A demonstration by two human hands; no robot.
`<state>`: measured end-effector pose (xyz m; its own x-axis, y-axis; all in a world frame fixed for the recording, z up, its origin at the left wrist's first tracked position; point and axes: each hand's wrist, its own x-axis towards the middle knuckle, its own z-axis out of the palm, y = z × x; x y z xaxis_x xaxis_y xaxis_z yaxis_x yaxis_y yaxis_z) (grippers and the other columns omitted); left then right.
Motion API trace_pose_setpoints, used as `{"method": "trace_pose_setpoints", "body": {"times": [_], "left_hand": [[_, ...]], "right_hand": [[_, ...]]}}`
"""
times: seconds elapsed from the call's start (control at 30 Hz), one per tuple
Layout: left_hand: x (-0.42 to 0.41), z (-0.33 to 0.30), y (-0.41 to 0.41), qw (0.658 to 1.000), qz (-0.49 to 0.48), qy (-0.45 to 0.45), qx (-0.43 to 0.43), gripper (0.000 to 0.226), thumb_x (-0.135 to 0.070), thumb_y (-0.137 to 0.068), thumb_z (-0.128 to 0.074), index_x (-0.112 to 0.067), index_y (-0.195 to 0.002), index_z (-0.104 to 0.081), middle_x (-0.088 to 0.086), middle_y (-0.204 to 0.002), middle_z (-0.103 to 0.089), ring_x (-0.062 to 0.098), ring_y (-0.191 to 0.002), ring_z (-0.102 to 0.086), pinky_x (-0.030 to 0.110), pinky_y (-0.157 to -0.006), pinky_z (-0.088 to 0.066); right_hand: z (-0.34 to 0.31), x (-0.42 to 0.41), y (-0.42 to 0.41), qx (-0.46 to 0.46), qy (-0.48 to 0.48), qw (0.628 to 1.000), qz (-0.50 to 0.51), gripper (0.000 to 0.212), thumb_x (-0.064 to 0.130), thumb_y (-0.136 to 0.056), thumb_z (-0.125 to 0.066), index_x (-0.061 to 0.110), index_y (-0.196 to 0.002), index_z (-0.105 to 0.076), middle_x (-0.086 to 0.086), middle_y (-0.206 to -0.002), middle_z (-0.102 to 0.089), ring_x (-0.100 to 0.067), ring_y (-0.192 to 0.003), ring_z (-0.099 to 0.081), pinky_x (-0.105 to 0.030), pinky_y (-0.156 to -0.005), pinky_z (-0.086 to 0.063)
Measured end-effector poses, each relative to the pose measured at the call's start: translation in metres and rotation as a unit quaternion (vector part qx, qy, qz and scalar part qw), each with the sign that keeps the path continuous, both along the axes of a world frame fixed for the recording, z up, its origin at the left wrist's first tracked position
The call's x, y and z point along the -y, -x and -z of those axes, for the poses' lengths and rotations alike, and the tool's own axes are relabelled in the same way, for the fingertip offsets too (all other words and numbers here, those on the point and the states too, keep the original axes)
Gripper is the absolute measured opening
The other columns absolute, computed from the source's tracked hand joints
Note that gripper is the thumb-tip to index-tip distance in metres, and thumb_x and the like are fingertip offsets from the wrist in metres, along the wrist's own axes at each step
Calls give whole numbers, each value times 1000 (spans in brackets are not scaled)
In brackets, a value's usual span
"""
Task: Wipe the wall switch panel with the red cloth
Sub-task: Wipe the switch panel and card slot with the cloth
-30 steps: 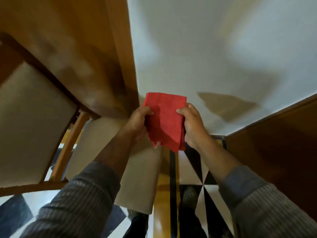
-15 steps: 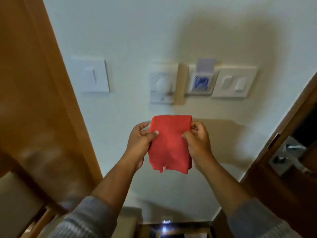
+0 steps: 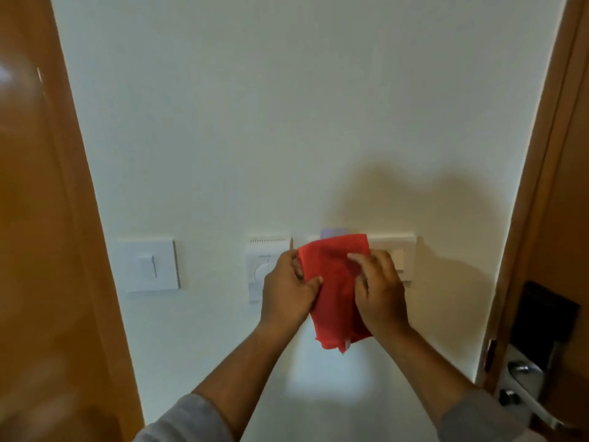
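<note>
A folded red cloth (image 3: 334,288) hangs in front of the white wall, held on both sides. My left hand (image 3: 287,291) pinches its left edge and my right hand (image 3: 379,291) grips its right side with fingers over the front. Behind them a row of white wall plates runs across: a single switch plate (image 3: 148,265) at the left, a round dial plate (image 3: 263,260) partly behind my left hand, and a double switch panel (image 3: 401,253) partly behind my right hand. The cloth hides the key-card holder, whose purple card top (image 3: 333,231) peeks out.
An orange-brown wooden door frame (image 3: 63,218) borders the wall on the left. At the right stands a wooden door (image 3: 561,186) with a black electronic lock (image 3: 541,320) and a metal lever handle (image 3: 522,387).
The view has swung up from the floor to the wall. Both hands have carried the cloth up and slightly right, from below the plates to in front of the key-card holder.
</note>
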<state>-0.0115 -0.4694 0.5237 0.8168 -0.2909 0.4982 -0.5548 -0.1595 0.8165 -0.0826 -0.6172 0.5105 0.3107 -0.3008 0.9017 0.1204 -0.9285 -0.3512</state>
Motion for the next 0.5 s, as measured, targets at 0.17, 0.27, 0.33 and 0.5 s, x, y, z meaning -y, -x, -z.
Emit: {"method": "trace_pose_setpoints", "body": {"times": [0.17,0.27,0.33,0.5], "left_hand": [[15,-2,-16,996,-24,-48,78,69,-14,-86,-72,-57,-115,-26,-24,-90,-67,-1,-82,-69,20,-73,-57],[18,2,-24,990,-46,-87,98,62,-15,-90,-68,-51,-118,-26,-16,-93,-70,10,-85,-71,40,-78,-60],[19,5,-26,987,-57,-107,108,56,-19,-92,-68,-45,-120,-26,-16,-89,-68,12,-83,-70,42,-77,-59],[10,-7,-29,957,-94,-215,169,57,-39,-89,-72,-39,-125,-27,-16,-73,-59,19,-79,-70,36,-70,-56]], "right_hand": [[8,27,-33,-5,21,1000,0,33,21,-97,-47,10,-112,-74,-13,-113,-67,-37,-102,-67,-37,-87,-56],[19,36,-50,4,63,997,51,28,30,-95,-59,12,-107,-76,-14,-111,-64,-38,-96,-63,-42,-81,-55],[22,38,-57,65,143,979,133,29,35,-90,-61,13,-98,-78,-15,-113,-58,-38,-96,-56,-48,-79,-53],[29,30,-69,95,246,947,183,23,10,-82,-75,10,-105,-76,-9,-115,-55,-32,-96,-51,-44,-76,-46]]}}
